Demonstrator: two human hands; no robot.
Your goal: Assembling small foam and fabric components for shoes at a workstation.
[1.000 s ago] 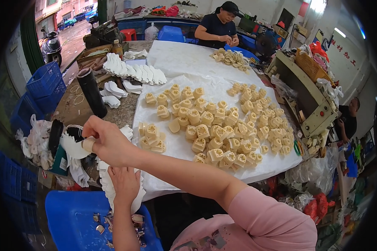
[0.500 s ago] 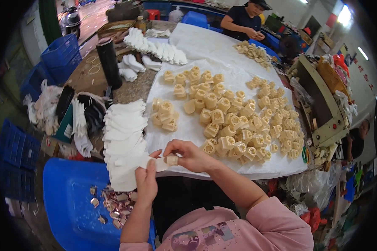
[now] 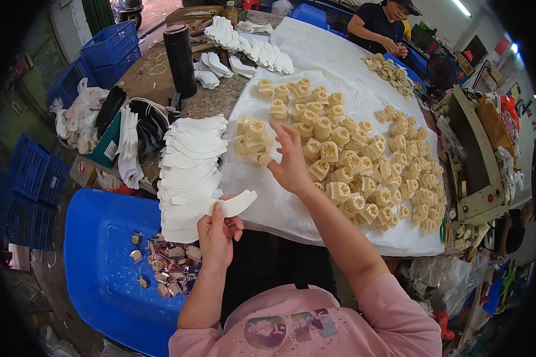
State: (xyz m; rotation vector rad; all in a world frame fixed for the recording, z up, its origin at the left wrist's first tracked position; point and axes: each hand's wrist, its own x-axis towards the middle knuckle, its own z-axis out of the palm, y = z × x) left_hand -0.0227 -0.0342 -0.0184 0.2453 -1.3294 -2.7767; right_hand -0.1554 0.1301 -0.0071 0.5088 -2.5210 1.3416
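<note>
My left hand (image 3: 218, 235) pinches a curved white strip (image 3: 241, 203) between thumb and fingers, close to the table's front edge. Under and beside it, a long overlapping row of similar white strips (image 3: 190, 160) lies along the left of the white sheet. My right hand (image 3: 292, 159) reaches forward with fingers spread, beside a small cluster of cream moulded pieces (image 3: 253, 132). A cream bit (image 3: 264, 159) shows at its thumb tip; whether it touches the thumb or is worn on it I cannot tell. A large heap of cream hollow pieces (image 3: 351, 169) spreads to the right.
A blue tub (image 3: 95, 250) with shiny pinkish pieces stands low at left. Behind the strips are a black cylinder (image 3: 180, 62) and more white strips (image 3: 250, 50). A co-worker (image 3: 381, 27) sits across the table. A greenish metal machine (image 3: 467, 157) stands at right.
My right hand has left the strip at my left hand and moved forward to the small cream cluster, its fingers opening. The left hand keeps its strip. The whole view has shifted slightly.
</note>
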